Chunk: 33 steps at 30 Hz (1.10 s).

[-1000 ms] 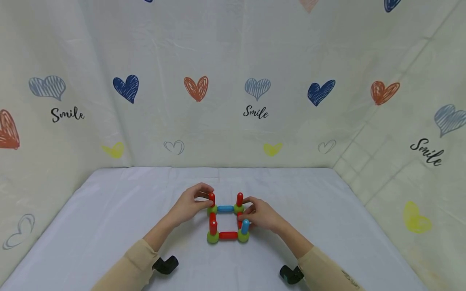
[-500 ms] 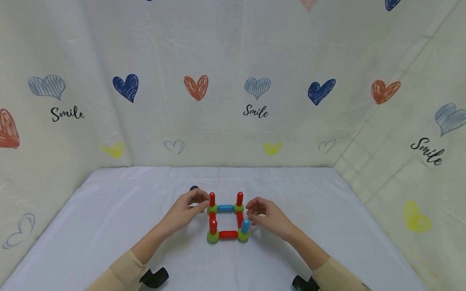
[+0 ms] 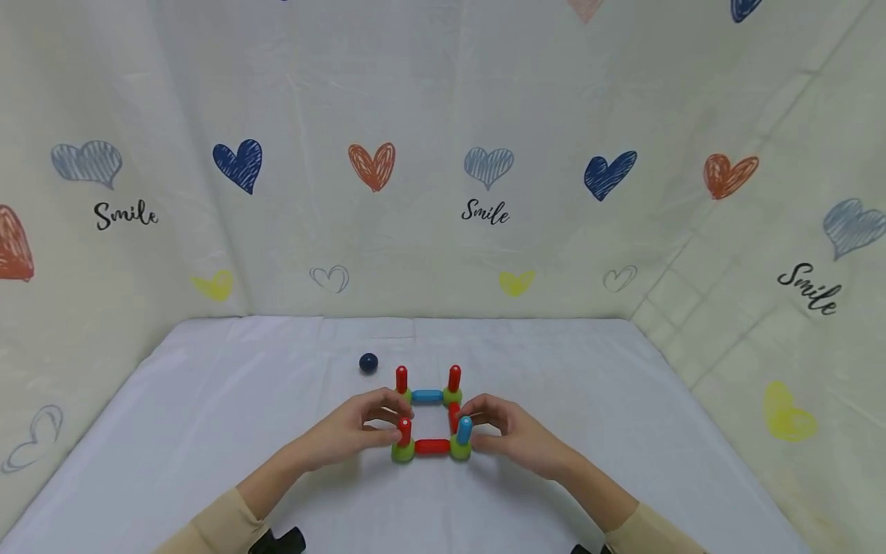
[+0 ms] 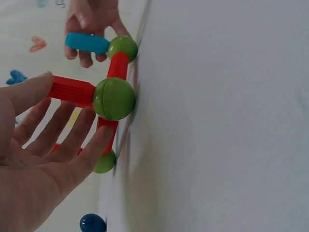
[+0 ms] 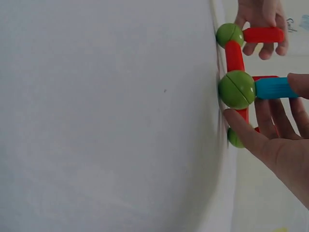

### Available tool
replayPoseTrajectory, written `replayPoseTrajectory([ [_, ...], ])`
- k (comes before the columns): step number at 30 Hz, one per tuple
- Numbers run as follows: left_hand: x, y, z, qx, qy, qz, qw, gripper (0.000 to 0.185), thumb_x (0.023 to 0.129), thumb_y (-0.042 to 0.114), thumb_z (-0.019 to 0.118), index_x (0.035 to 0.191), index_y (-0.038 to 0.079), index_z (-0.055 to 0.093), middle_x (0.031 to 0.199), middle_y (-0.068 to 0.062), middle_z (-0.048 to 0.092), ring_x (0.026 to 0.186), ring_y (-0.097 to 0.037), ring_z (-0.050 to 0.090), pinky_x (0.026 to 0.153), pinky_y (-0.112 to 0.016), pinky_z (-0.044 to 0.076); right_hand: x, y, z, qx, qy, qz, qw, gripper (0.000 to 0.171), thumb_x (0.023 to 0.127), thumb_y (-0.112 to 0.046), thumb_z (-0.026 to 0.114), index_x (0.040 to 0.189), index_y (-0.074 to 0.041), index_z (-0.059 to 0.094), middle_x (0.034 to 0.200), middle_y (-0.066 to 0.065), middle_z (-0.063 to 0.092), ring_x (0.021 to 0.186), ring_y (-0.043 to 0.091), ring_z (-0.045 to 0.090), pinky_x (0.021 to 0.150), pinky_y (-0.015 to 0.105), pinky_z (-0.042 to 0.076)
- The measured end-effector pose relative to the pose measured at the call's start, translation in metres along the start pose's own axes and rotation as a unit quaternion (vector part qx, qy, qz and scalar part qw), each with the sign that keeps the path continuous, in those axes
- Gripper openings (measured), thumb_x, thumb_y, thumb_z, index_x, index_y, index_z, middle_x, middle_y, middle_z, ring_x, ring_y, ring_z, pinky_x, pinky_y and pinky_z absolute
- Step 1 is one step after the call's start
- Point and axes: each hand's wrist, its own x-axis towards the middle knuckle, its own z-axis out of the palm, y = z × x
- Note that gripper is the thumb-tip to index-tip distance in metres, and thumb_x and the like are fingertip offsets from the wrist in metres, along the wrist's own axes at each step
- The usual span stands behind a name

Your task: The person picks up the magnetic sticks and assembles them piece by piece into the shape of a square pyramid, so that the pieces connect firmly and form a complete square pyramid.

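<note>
Both hands have come nearer the table's front edge: left hand (image 3: 360, 431) and right hand (image 3: 512, 437), fingers loosely curled, cup the stick-and-ball frame's (image 3: 431, 446) front corners. Light and probably easily pulled apart; best held at the balls.

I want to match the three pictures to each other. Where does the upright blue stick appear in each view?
Head: blue stick stands on the near right corner, beside the right hand.
Left wrist: blue stick at upper left, lying sideways in the picture.
Right wrist: blue stick at right of middle, sideways.
Shared landmark: the green ball that carries it.
</note>
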Motion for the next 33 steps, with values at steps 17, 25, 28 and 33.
replayPoseTrajectory([
  [17, 0.004, -0.001, 0.004, 0.038, -0.002, 0.001, 0.9993, 0.033, 0.101, 0.021, 0.069, 0.130, 0.007, 0.062, 0.119, 0.001, 0.067, 0.115, -0.019, 0.063, 0.097, -0.030, 0.052, 0.006, -0.004, 0.009, 0.009, 0.012, -0.005, 1.000, 0.033, 0.101, -0.013, 0.066, 0.129, 0.002, 0.059, 0.125, 0.014, 0.063, 0.122, 0.031, 0.056, 0.095, 0.031, 0.053],
  [25, 0.010, -0.003, 0.005, 0.048, 0.005, 0.001, 0.9988, 0.033, 0.101, 0.022, 0.068, 0.130, 0.007, 0.063, 0.117, 0.002, 0.066, 0.112, -0.020, 0.063, 0.091, -0.032, 0.055, 0.014, -0.006, 0.012, -0.022, 0.029, 0.008, 0.999, 0.032, 0.100, -0.016, 0.068, 0.128, -0.004, 0.062, 0.121, 0.006, 0.065, 0.117, 0.029, 0.060, 0.096, 0.038, 0.054],
  [28, 0.011, -0.003, 0.006, 0.063, 0.014, 0.002, 0.9979, 0.031, 0.101, 0.022, 0.068, 0.128, 0.008, 0.064, 0.115, 0.003, 0.067, 0.111, -0.020, 0.063, 0.090, -0.031, 0.055, 0.016, -0.006, 0.014, -0.035, 0.031, 0.004, 0.999, 0.030, 0.100, -0.017, 0.068, 0.127, -0.005, 0.063, 0.120, 0.006, 0.065, 0.116, 0.028, 0.060, 0.096, 0.037, 0.054],
  [33, 0.015, 0.001, 0.009, 0.091, 0.027, 0.011, 0.9954, 0.027, 0.101, 0.022, 0.069, 0.125, 0.010, 0.067, 0.111, 0.007, 0.068, 0.107, -0.017, 0.063, 0.091, -0.033, 0.054, 0.018, -0.008, 0.017, -0.049, 0.040, -0.009, 0.998, 0.028, 0.100, -0.017, 0.068, 0.126, -0.005, 0.064, 0.117, 0.006, 0.066, 0.112, 0.027, 0.061, 0.093, 0.032, 0.054],
])
